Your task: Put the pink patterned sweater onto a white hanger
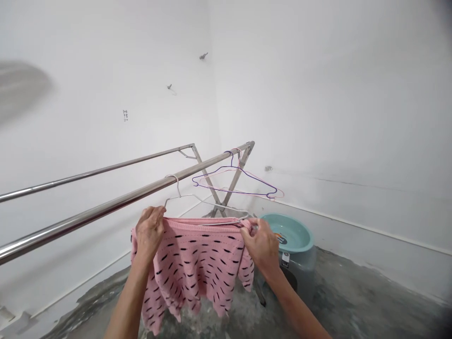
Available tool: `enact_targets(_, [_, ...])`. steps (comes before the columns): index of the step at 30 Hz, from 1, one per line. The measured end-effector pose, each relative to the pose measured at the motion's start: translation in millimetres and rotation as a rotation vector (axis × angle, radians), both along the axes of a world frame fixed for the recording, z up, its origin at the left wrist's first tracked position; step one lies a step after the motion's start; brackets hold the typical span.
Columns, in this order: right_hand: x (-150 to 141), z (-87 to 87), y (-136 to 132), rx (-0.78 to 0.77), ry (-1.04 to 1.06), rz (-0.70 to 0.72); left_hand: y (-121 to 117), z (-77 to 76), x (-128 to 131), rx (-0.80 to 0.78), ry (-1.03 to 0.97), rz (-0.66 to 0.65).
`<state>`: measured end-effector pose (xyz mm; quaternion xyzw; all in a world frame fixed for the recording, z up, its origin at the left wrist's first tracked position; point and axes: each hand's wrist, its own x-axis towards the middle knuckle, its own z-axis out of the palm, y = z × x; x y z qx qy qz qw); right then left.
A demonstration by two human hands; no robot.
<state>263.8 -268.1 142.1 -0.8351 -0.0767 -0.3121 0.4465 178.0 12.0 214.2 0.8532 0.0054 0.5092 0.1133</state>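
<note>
A pink knitted garment [197,254] with black dashes hangs below a white hanger [208,201], whose hook rests over the front metal rail. My left hand [150,230] is closed on the garment's upper left edge, by the hanger's left end. At the upper right corner, my right hand [262,245] pinches the garment beside the hanger's right end. The hanger's lower bar runs partly inside the garment's opening. The fabric hangs in loose folds, and its far side is hidden.
The drying rack's front rail [106,207] slopes across the view, with a thinner rail [99,170] behind it. A purple hanger [233,192] and a pink one hang farther along. At right, a teal basin [293,233] sits on a grey rounded container [305,273]. White walls meet behind the rack.
</note>
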Motion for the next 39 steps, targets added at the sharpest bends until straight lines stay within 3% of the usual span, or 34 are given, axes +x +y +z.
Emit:
enact_targets(5, [-3,3.6,-16,0.132,-0.083,0.052,2,-5.5,6,0.032,0.001,-0.047])
enact_targets(13, [9,10.5,-25,0.415,0.086,0.411,4,-5.5,8,0.059,0.012,-0.044])
enact_targets(20, [17,25.4,-29,0.472,0.095,0.444,4,-4.9,3,0.150,0.012,-0.046])
enact_targets(23, [19,22.5,-37,0.531,0.163,0.491,1,-5.7,4,0.142,0.045,-0.053])
enact_targets(29, [14,-6.4,-45,0.537,0.373,0.575,-14,-9.4,14,0.091,0.072,-0.104])
enact_targets(36, [-37,-64.7,-22,0.205,0.597,0.859,-35,-13.5,19,-0.021,0.142,-0.200])
enact_targets(39, [-63,-86.5,-4,0.047,0.652,1.020,-39,-14.7,19,-0.034,0.135,-0.179])
